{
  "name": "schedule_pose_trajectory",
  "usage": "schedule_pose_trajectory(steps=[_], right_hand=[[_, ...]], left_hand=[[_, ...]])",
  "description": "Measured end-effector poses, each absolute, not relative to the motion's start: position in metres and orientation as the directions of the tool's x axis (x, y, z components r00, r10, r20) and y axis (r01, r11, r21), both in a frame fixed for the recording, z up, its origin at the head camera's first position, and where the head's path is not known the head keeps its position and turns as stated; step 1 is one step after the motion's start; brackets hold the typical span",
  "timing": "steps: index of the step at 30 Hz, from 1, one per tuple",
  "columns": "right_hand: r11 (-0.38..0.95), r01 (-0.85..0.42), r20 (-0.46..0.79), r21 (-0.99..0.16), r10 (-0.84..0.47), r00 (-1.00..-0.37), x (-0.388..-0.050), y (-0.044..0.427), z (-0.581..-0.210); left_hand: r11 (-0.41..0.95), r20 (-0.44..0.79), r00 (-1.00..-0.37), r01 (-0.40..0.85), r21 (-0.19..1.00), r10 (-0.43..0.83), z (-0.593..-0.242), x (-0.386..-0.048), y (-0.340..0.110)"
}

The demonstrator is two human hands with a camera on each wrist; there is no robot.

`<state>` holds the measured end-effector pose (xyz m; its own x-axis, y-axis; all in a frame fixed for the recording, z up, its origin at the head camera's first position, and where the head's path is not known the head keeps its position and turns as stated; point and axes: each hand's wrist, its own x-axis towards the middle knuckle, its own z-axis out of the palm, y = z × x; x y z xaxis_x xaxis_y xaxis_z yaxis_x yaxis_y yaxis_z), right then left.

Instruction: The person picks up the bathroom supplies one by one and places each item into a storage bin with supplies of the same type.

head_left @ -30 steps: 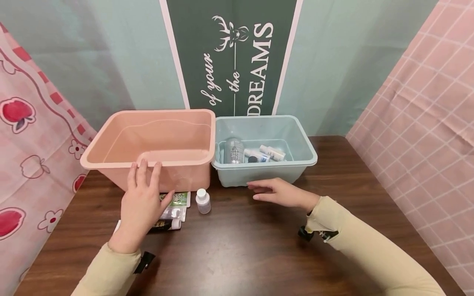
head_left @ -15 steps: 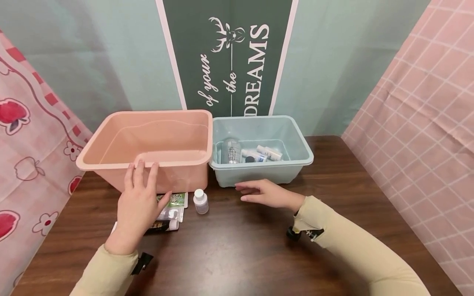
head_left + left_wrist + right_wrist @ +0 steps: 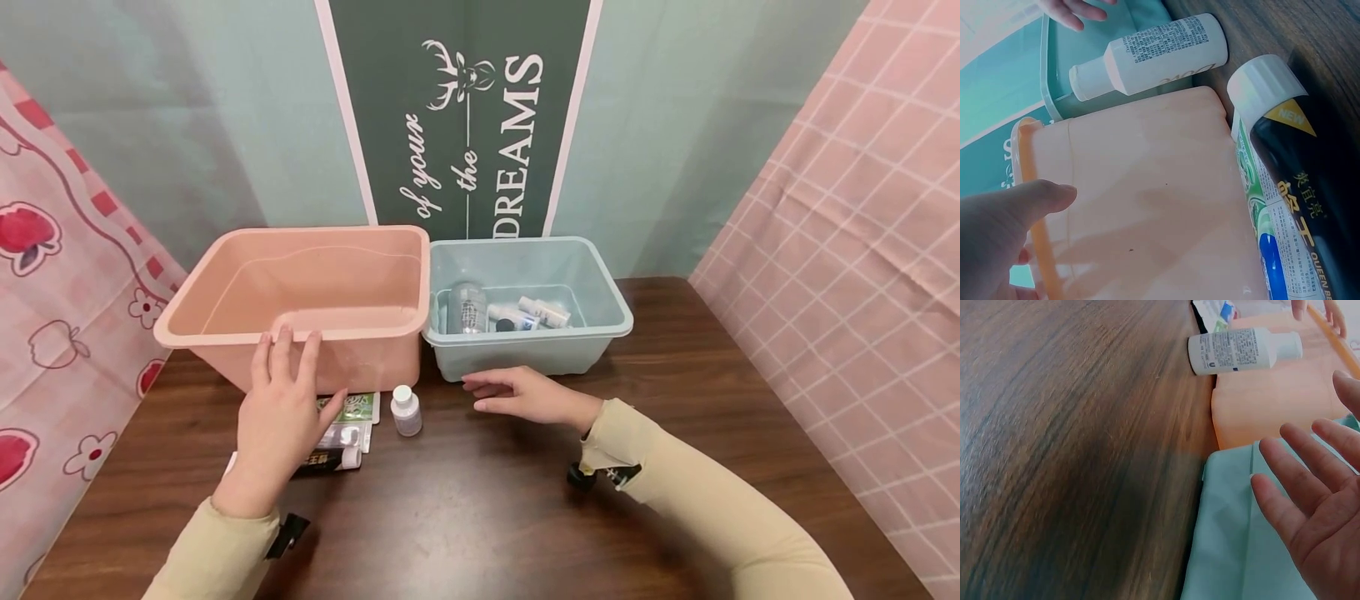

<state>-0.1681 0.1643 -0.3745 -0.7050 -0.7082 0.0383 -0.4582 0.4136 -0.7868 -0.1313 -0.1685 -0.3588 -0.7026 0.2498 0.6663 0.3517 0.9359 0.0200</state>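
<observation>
My left hand (image 3: pixel 279 417) rests its fingertips on the front rim of the pink bin (image 3: pixel 360 362). In the left wrist view its thumb (image 3: pixel 1054 195) lies apart from the other fingers, along the bin's outer side. A small white-capped bottle (image 3: pixel 407 412) stands upright on the table in front of the bins. My right hand (image 3: pixel 525 393), fingers extended and holding nothing, hovers before the light blue bin (image 3: pixel 517 357), right of the bottle. The right wrist view shows its spread fingers (image 3: pixel 1297 481) beside the blue bin's wall.
Flat packages, including a green one (image 3: pixel 360 407) and a black tube with a white cap (image 3: pixel 1291 162), lie beside the pink bin's front, partly under my left hand. Inside the blue bin are a clear bottle (image 3: pixel 468 308) and several small tubes or bottles (image 3: pixel 544 312). Curtains surround the dark wooden table (image 3: pixel 480 533).
My right hand has moved left along the blue bin's front, closer to the small bottle. The left hand has stayed at the pink rim. The head view has shifted slightly.
</observation>
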Motion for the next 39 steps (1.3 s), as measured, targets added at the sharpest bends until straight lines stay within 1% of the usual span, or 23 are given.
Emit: schedule_pose_trajectory(steps=[5, 16, 23, 26, 29, 31, 35, 39], right_hand=[[0.408, -0.437, 0.034, -0.802, -0.699, -0.715, -0.170, 0.157, -0.382], [0.392, -0.430, 0.030, -0.813, -0.709, -0.704, -0.176, 0.142, -0.393], [0.372, -0.426, 0.049, -0.825, -0.703, -0.710, -0.181, 0.126, -0.397], [0.375, -0.401, 0.028, -0.836, -0.700, -0.714, -0.182, 0.117, -0.399], [0.373, -0.363, 0.016, -0.854, -0.678, -0.735, -0.182, 0.108, -0.402], [0.356, -0.326, 0.007, -0.876, -0.666, -0.746, -0.181, 0.102, -0.405], [0.306, -0.258, -0.010, -0.916, -0.663, -0.748, -0.178, 0.089, -0.412], [0.259, -0.235, 0.009, -0.937, -0.656, -0.755, -0.175, 0.080, -0.418]], left_hand=[[0.936, 0.665, -0.704, 0.352, 0.022, 0.250, -0.359, -0.131, -0.169], [0.935, 0.670, -0.701, 0.353, 0.028, 0.245, -0.362, -0.130, -0.170], [0.935, 0.683, -0.691, 0.352, 0.033, 0.236, -0.361, -0.132, -0.170], [0.935, 0.687, -0.688, 0.353, 0.034, 0.234, -0.361, -0.132, -0.169], [0.934, 0.692, -0.683, 0.355, 0.033, 0.235, -0.360, -0.133, -0.169], [0.934, 0.692, -0.682, 0.356, 0.032, 0.236, -0.360, -0.133, -0.169], [0.934, 0.690, -0.684, 0.357, 0.033, 0.237, -0.361, -0.132, -0.169], [0.933, 0.689, -0.685, 0.357, 0.034, 0.237, -0.362, -0.131, -0.169]])
